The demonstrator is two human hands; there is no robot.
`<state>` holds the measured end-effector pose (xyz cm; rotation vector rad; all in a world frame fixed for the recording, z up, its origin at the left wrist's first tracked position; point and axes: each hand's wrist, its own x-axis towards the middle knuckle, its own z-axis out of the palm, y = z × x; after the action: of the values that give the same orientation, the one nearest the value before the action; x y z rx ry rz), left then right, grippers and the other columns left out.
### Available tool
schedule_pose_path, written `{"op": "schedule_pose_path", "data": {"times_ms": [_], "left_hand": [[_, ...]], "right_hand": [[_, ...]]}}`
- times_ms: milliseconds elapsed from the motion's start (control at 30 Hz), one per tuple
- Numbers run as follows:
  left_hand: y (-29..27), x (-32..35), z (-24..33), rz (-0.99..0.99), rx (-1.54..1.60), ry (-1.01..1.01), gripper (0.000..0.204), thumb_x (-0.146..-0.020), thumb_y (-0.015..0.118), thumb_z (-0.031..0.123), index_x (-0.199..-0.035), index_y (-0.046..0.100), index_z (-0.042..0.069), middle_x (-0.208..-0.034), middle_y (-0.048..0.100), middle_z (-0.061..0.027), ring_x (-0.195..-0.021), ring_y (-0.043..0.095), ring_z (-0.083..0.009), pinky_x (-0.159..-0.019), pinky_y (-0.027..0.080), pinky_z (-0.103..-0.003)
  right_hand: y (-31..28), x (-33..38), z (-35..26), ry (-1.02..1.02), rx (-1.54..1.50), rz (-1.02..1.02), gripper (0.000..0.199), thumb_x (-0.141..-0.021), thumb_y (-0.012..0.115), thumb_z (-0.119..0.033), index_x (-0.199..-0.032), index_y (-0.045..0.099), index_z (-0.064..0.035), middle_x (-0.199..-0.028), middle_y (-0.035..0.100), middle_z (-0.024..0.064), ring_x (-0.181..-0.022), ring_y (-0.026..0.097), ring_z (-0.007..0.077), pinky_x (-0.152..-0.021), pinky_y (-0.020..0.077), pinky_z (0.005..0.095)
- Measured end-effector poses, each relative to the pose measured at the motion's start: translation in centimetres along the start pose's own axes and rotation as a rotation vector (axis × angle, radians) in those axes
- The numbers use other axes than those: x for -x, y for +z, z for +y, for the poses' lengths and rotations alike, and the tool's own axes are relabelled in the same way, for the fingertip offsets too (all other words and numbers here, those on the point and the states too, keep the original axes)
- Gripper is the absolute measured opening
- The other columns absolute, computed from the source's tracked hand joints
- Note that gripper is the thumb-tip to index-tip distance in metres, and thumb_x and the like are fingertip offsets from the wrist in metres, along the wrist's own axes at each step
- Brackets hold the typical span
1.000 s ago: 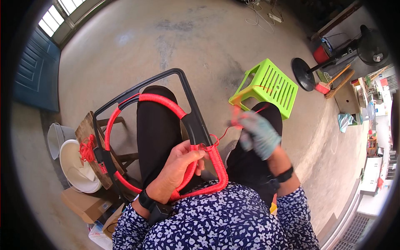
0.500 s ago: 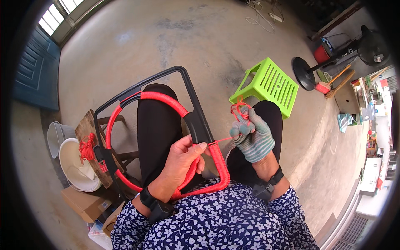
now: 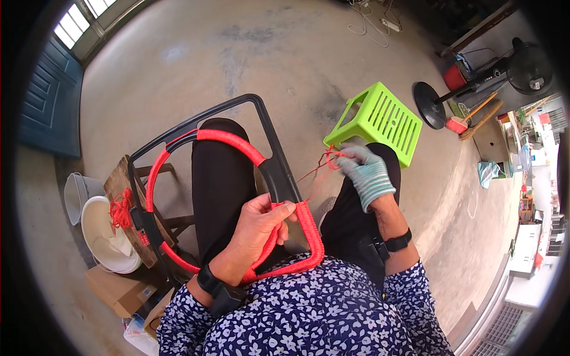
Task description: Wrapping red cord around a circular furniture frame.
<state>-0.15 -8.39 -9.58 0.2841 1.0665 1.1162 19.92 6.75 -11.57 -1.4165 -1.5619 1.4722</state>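
A black frame with a round ring inside lies across my lap, and red cord wrapping covers much of its ring and near corner. My bare left hand pinches the frame's right bar at the end of the wrapping, thumb on top. To its right, my right hand wears a grey-green striped glove. Its fingers are closed on a loose red cord, whose strands loop from there back toward the wrapped bar.
A green plastic stool stands beyond my right knee. On the left, a bundle of red cord hangs at a wooden stool, near white buckets and a cardboard box. A black fan stands at the far right.
My right hand has turned and its fingers have stretched leftward. The cord, taut before, now hangs in slack loops between the hand and the frame. My left hand keeps its pinch.
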Motion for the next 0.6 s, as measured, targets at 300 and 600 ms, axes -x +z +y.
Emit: {"op": "schedule_pose_path", "data": {"times_ms": [300, 600], "left_hand": [[-0.3, -0.1, -0.8, -0.027, 0.218, 0.025, 0.027, -0.097, 0.05, 0.027, -0.093, 0.059, 0.002, -0.073, 0.058, -0.0049, -0.061, 0.056, -0.0147, -0.058, 0.047, -0.027], [-0.3, 0.2, -0.3, 0.018, 0.034, 0.039, 0.015, -0.092, 0.058, 0.015, -0.093, 0.059, 0.0, -0.073, 0.059, -0.0057, -0.054, 0.055, -0.0132, -0.052, 0.045, -0.025]], "right_hand": [[4.7, 5.3, -7.1, -0.974, 0.985, -0.424, 0.033, -0.074, 0.061, -0.012, -0.106, 0.059, -0.0061, -0.085, 0.062, 0.0094, -0.08, 0.063, 0.0285, -0.068, 0.0517, 0.0399], [3.2, 4.6, -4.8, 0.065, -0.008, -0.318, 0.016, -0.089, 0.061, -0.01, -0.101, 0.063, 0.0014, -0.087, 0.066, 0.004, -0.076, 0.062, 0.0094, -0.065, 0.0517, 0.0252]]}}
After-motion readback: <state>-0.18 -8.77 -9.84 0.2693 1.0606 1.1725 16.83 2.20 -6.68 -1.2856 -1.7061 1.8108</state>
